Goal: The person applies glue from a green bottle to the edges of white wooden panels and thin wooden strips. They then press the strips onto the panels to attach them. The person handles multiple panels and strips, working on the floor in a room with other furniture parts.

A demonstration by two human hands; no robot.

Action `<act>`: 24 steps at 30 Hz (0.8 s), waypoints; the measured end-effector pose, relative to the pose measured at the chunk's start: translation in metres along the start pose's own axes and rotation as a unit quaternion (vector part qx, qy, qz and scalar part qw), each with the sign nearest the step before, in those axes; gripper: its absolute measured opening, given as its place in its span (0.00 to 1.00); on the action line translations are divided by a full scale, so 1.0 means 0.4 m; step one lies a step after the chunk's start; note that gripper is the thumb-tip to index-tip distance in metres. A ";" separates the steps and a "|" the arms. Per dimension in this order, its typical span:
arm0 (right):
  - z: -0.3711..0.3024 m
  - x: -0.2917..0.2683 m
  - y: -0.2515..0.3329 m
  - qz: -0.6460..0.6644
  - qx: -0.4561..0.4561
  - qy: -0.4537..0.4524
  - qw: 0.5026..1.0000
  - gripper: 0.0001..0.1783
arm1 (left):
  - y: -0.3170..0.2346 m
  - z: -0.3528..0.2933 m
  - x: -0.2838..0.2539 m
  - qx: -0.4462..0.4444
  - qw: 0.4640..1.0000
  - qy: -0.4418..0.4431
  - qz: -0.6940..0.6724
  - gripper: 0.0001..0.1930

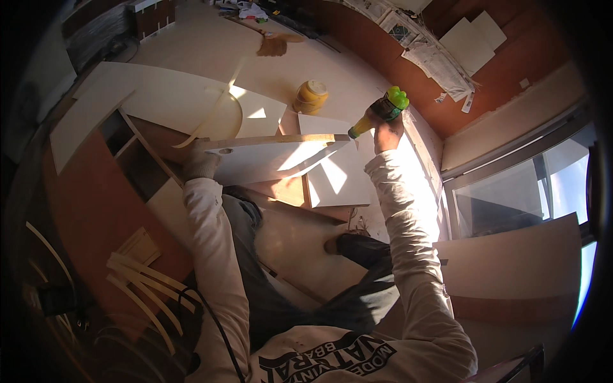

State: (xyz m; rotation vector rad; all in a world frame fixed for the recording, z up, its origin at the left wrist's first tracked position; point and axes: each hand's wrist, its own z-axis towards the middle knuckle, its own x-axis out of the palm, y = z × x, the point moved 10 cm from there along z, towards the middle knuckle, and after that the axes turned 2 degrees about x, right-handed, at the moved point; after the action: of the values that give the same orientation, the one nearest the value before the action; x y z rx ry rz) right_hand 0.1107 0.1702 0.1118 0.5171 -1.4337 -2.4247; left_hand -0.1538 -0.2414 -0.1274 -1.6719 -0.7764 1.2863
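Work looks midway, judging by how things lie. White board [255, 167] stands on edge in front of the person, narrow tan side up. Left hand [203, 161], gloved, is closed around the board's left end. Right hand [387, 131] is wrapped round a green bottle [396, 97], base raised, neck slanting down to the board's right end (touching or just clear, cannot tell). Done: board propped up, bottle open-end down beside it. Left: the tan side carries no visible covering; whether anything has been poured along it, cannot tell.

Surface: more white sheets [147, 89] lie beyond, partly over a red-brown panel [96, 210]. Loose pale strips [128, 267] fan out at lower left. Room: pale floor [364, 70], yellow jar [311, 96] behind the board, broom [273, 46] farther off, window [511, 191] at right, hard sun patches across the board.
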 end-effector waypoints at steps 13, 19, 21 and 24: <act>-0.022 -0.009 -0.079 -0.037 -0.004 -0.019 0.999 0.21 | 0.014 0.007 0.008 0.013 0.999 -0.025 -0.036 0.28; -0.051 0.027 -0.043 -0.046 -0.053 0.003 0.998 0.19 | -0.021 -0.030 -0.007 -0.018 0.998 -0.015 -0.053 0.27; -0.081 0.063 0.003 -0.096 -0.076 0.014 0.992 0.18 | -0.021 -0.034 -0.011 -0.020 0.998 -0.011 -0.059 0.27; -0.077 0.024 -0.003 -0.095 -0.078 -0.034 0.992 0.19 | -0.053 -0.047 -0.014 -0.010 0.999 -0.008 -0.047 0.28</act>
State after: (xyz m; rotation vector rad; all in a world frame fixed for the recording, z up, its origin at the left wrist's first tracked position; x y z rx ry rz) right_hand 0.1157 0.1427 0.0956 0.5641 -1.2579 -2.7008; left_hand -0.1366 -0.2421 -0.1041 -1.6236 -0.8709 1.2306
